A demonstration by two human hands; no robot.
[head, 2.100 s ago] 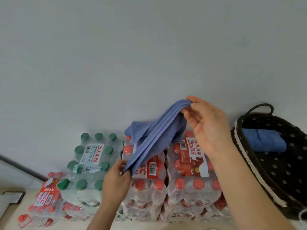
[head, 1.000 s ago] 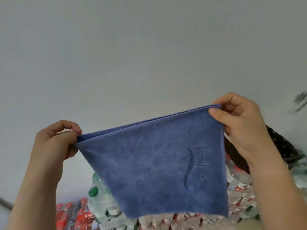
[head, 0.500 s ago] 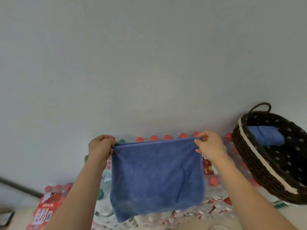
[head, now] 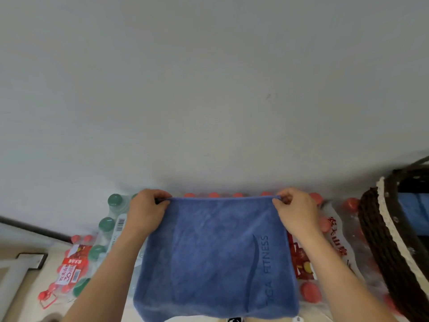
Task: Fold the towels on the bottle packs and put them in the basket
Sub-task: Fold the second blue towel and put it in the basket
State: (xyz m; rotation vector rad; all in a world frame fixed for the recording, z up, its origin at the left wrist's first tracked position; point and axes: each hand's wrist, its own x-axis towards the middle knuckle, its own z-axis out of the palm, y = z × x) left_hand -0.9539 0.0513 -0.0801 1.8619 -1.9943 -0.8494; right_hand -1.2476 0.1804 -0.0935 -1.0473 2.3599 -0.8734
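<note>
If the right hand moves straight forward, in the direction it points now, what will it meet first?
Probably the red bottle caps just beyond the right hand, which pinches a far corner of the blue towel; behind them stands the wall. Depth is unclear, so it might pass above the caps.

The basket [head: 380,247] wall stands tall right of the bottle packs [head: 339,231]; inside seems partly free.

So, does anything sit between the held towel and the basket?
Nothing visible does. The left hand and right hand pinch the towel's top corners; only bottle packs lie between it and the basket at right, which already holds a folded towel.
</note>
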